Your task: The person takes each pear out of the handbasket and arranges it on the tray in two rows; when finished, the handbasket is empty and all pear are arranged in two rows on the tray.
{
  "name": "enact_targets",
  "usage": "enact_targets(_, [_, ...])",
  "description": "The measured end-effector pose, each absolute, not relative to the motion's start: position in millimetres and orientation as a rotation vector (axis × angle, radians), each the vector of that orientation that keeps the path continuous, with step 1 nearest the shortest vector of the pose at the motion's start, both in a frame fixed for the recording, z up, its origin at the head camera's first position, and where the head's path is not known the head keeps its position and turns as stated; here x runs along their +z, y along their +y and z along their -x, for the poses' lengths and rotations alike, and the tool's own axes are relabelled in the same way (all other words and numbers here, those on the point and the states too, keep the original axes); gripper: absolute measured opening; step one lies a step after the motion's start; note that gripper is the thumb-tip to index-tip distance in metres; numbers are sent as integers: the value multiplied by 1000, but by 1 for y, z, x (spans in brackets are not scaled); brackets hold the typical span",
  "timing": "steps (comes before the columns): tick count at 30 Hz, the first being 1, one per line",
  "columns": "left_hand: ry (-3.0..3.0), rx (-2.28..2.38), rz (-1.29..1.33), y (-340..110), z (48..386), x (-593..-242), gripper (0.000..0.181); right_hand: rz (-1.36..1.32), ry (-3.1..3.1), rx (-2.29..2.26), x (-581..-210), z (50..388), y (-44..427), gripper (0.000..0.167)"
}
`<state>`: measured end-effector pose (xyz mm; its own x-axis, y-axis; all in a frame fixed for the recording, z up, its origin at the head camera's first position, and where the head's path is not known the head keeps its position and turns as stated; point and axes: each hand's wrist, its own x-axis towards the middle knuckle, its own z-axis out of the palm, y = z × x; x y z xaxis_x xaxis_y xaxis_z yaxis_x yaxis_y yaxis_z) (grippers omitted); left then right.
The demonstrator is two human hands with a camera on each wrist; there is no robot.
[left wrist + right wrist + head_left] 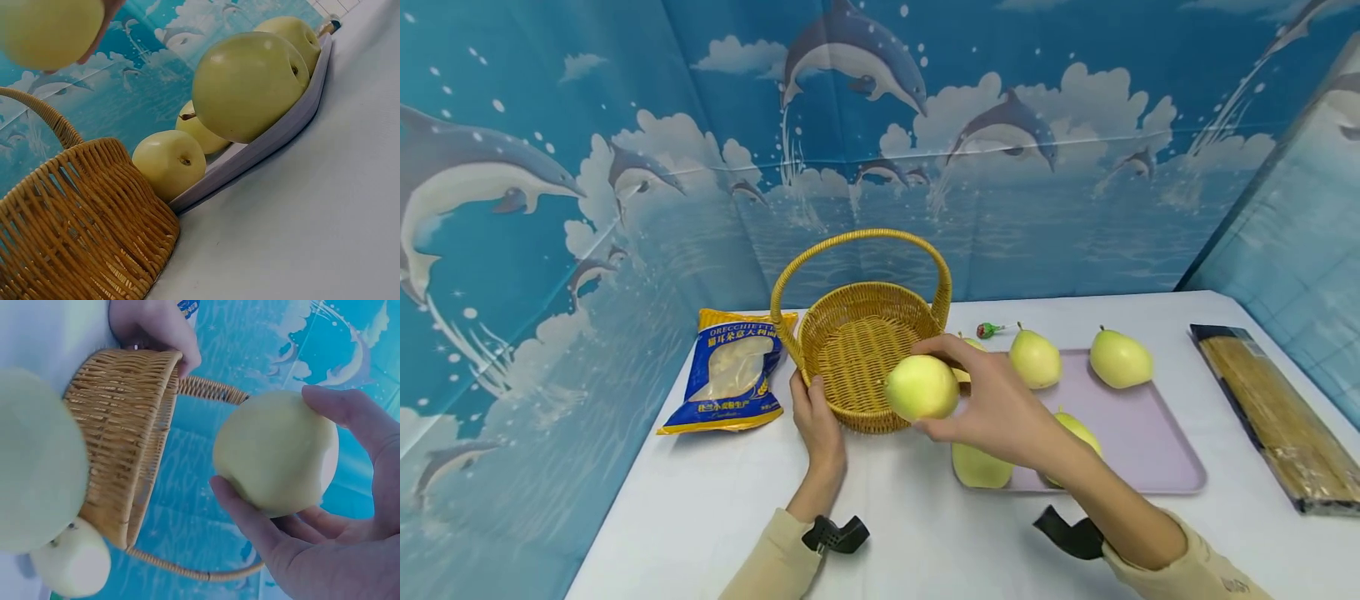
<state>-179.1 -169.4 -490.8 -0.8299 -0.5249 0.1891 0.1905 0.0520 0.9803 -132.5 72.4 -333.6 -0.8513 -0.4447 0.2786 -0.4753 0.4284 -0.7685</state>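
My right hand (1003, 412) holds a yellow-green pear (921, 387) between thumb and fingers, lifted at the right side of the wicker basket (868, 422). In the right wrist view the thumb and fingertips lie around the pear (275, 453), beside the basket's opening. My left hand (820, 425) grips the basket's left side, with the thumb at the rim. The basket stands upright on the table, its tall handle arched above it; no fruit shows inside. More pears (1035, 360) lie on a lilac tray (1138, 437) to the right, some partly hidden behind my right hand and forearm.
A blue and yellow bag of orecchiette pasta (730, 375) lies left of the basket. Behind the tray is a small red flower with a green stem (988, 330). A long flat brown package (1277, 408) lies at the right edge. A dolphin-print curtain (880, 133) hangs behind the table.
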Motion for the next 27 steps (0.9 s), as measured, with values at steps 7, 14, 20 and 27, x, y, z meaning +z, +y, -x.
enact_targets(7, [-1808,-1856,-322,-169,180,-491,47,-725,-2637,1500,-341,122,106,67])
enact_targets(14, [-1810,-1846,-337,-170,181,-490,47,-536,-2723,1419,-346,120,152,72])
enact_targets(20, [-1804,-1828,-358,-171,180,-488,45,-397,-2774,1336,-355,120,197,72])
enact_targets(27, [-1801,-1849,-343,-169,180,-490,44,-141,-2892,1265,-381,116,251,80])
